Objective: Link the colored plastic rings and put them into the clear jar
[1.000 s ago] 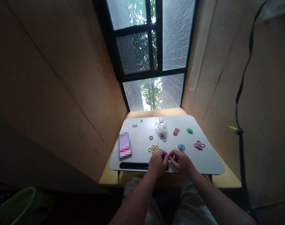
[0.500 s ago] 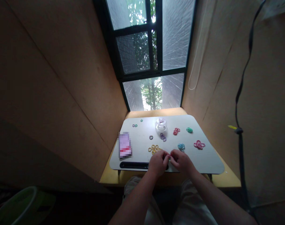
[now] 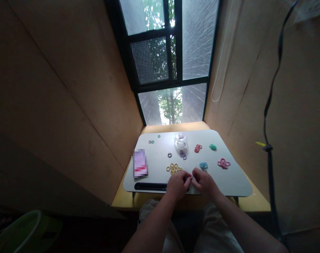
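My left hand and my right hand meet above the front edge of the white lap table. Thumbs and fingertips of both are pinched close together. A tiny pale item shows between them, too small to name. Yellow rings, like small hair ties, lie just beyond my left hand and are partly covered by it. Past my right hand is a clump of blue rings. Pink rings, red rings, green rings and purple rings form separate groups.
A clear round jar stands at the back middle. On the left lies a blurred-out purple packet. A black slot runs along the front edge. A few loose rings are at the back left. A dark strap hangs at right.
My fingertips have parted slightly, and the small item between them shows paler where a greenish spot was visible. The ring groups have stayed in place.
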### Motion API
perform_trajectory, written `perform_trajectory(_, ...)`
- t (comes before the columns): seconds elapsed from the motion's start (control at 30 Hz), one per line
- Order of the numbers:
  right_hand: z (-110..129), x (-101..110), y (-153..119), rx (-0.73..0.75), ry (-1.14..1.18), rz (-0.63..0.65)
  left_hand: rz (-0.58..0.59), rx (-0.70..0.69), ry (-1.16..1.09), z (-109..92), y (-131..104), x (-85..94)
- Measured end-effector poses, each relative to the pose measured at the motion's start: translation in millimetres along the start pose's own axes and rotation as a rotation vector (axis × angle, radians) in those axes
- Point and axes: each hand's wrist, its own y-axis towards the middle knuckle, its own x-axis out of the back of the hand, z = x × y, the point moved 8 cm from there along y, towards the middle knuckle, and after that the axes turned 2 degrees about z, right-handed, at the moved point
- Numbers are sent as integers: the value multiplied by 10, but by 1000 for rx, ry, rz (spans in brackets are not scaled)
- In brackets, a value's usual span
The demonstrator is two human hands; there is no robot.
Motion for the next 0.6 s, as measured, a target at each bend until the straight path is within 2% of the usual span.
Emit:
perform_trajectory(0.33, 4, 1, 4, 2, -23, 15, 6, -4, 34, 21, -10, -20)
perform_trajectory(0.6, 29, -10, 5, 32, 13, 34, -29, 42, 11, 74, -9, -14)
